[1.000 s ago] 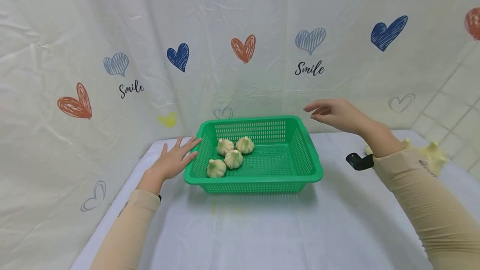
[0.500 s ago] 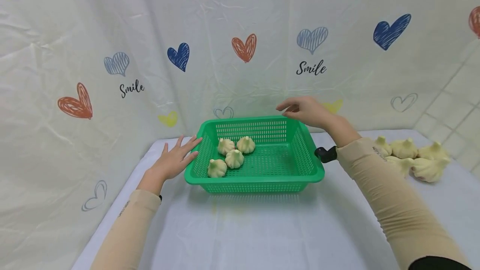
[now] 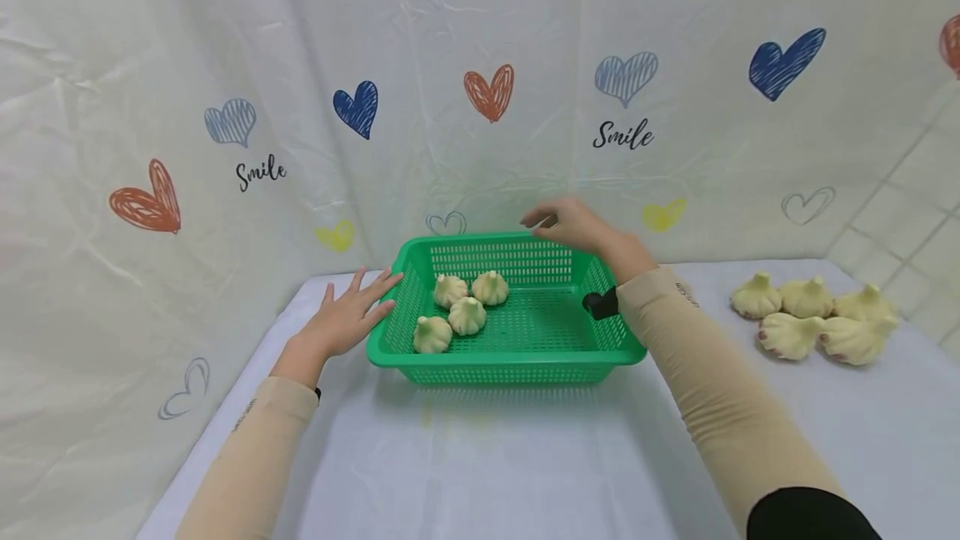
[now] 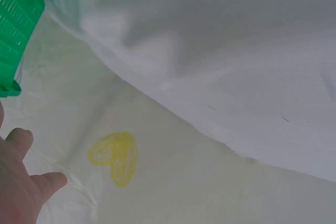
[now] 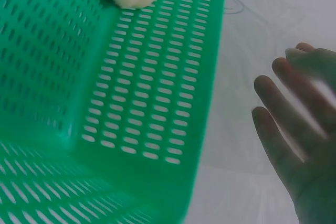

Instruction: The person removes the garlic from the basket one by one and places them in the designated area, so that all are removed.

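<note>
Green basket (image 3: 506, 358): 1 | garlic inside (image 3: 467, 317): 4 | garlic outside (image 3: 789, 336): 5 | left grip (image 3: 337, 322): wide, at rim (image 3: 377, 338) | right grip (image 3: 576, 224): loosely wide

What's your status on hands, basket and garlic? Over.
Left hand spread at rim of green basket; right hand empty near far rim. Four garlic bulbs inside, five more on table. Right sleeve partly hides basket's right rim.

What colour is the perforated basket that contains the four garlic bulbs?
The perforated basket is plain green, best seen in the head view.
</note>
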Demonstrator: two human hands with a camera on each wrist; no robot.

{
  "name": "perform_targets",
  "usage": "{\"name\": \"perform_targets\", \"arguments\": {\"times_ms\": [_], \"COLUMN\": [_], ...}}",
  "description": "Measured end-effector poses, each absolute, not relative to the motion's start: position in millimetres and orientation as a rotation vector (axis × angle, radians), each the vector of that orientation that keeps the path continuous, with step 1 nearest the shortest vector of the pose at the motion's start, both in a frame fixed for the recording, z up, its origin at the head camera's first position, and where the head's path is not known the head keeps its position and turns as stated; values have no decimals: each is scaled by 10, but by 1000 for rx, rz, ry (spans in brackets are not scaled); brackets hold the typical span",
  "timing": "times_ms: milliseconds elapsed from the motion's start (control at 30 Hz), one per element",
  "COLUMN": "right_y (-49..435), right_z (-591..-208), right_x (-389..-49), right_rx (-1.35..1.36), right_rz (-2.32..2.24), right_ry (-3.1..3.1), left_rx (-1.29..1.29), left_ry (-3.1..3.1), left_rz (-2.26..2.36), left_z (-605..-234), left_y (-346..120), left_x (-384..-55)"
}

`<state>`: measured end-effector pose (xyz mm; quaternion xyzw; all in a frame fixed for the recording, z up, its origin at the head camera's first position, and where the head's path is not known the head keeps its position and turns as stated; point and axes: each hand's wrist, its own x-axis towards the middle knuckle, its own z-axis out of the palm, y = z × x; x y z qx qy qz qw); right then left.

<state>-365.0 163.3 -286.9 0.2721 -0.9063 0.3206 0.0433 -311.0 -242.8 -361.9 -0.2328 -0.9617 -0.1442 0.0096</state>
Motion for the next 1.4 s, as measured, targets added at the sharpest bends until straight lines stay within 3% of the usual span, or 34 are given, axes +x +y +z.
{"name": "perform_targets", "arguments": {"times_ms": [567,1400], "right_y": [1247,944], "right_z": [-3216,-3334], "right_x": [-3772,-3867], "right_rx": [925,969], "right_rz": [907,659], "right_ry": [-3041,-3278], "left_rx": [-738,-721], "left_ry": [-3004,-3008], "left_rz": [-448,-478], "left_z": [-3620,-3603], "left_y": [-2437,-2434], "left_x": [-3106,-3097]}}
